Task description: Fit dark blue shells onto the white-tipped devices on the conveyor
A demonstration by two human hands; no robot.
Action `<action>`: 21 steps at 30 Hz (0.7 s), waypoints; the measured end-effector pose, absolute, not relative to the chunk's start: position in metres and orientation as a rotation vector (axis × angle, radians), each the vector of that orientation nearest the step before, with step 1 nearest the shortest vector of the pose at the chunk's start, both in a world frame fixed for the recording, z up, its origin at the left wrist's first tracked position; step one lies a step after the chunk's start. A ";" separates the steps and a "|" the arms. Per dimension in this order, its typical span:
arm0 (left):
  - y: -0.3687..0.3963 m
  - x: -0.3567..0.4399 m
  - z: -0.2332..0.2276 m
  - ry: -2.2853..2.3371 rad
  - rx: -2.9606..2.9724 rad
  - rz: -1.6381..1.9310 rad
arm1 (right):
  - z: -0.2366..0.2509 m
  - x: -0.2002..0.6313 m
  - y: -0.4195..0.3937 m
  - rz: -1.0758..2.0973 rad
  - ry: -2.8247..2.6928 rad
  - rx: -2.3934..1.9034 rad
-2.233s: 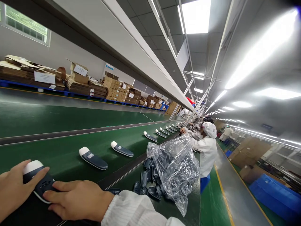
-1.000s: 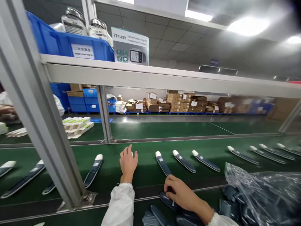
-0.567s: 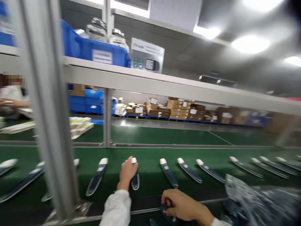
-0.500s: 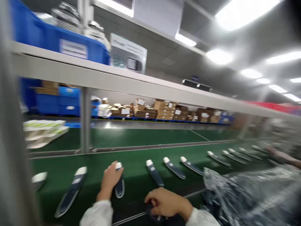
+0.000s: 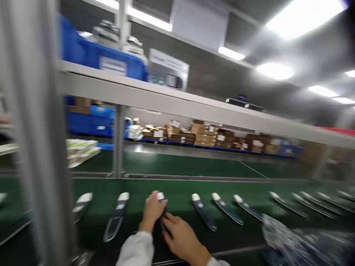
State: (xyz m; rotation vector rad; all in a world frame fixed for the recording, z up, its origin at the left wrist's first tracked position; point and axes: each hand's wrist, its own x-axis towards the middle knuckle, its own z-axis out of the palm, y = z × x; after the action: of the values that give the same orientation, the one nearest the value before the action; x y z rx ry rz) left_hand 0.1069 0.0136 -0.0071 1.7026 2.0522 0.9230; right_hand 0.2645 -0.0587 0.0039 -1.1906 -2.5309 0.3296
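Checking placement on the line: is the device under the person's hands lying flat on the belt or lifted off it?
Lying flat, as far as the blur shows: the device rests on the green belt, left hand and right hand on it.

Two hands on one of about ten white-tipped dark devices (image 5: 203, 211); one blue bin (image 5: 111, 64).

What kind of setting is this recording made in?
Most likely a factory assembly line. A long green conveyor belt carries a row of identical dark handheld devices with white tips, both hands meet on one device, and stacked cardboard cartons line the far wall.
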 end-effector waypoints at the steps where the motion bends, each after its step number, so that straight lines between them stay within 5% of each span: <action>1: 0.010 0.112 -0.006 2.076 1.684 0.901 | -0.001 0.269 -0.060 0.362 -2.531 -1.227; 7: 0.005 0.124 -0.015 2.046 1.597 0.875 | -0.016 0.280 -0.046 0.457 -2.616 -1.329; 13: 0.002 0.129 -0.010 2.013 1.713 0.893 | 0.020 0.284 -0.058 0.466 -2.578 -1.299; 21: 0.009 0.089 0.028 2.222 1.786 1.396 | 0.064 0.393 -0.092 0.751 -2.483 -1.438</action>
State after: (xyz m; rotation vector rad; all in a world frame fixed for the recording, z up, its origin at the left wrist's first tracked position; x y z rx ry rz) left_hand 0.0885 0.0094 0.0281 1.7860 2.2224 1.3957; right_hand 0.3934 -0.0918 0.0642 -1.4376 -2.4834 0.7513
